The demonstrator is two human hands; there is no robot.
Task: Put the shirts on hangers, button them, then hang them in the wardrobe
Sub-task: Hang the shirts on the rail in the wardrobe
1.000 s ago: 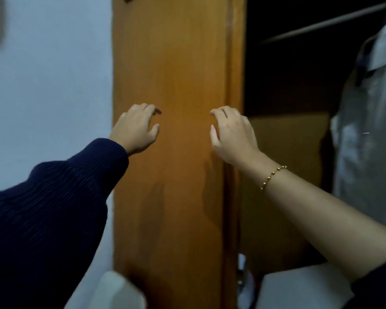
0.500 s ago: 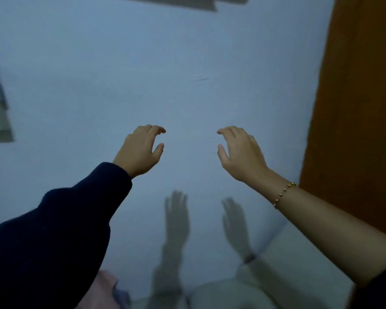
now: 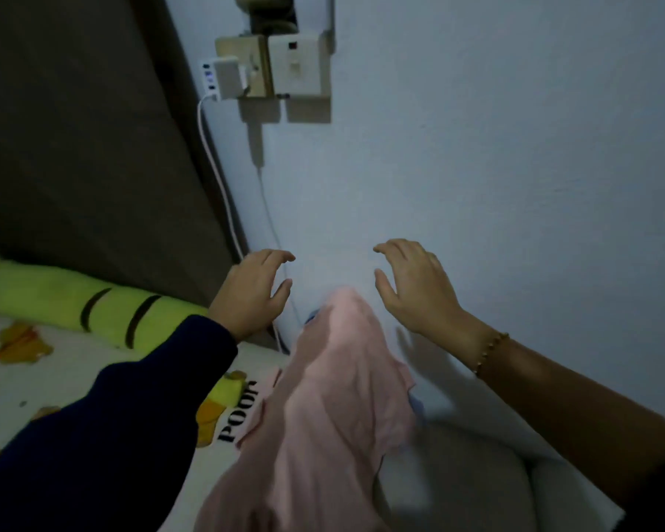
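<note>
Pale wall point(image 3: 515, 147), printed bedsheet point(image 3: 54, 382), pink shirt point(image 3: 334, 397) probably heaped on it, left hand point(image 3: 252, 291) and right hand point(image 3: 415, 288) above, fingers loosely curled, empty.

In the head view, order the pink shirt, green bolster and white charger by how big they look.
1. pink shirt, nearer the camera
2. green bolster, cut off at the left edge
3. white charger, clearly smallest

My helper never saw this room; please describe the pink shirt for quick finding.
Start at the bed beside the pale blue wall. The pink shirt lies crumpled at its wall side. Only it is pink; the bolster nearby is green.
</note>
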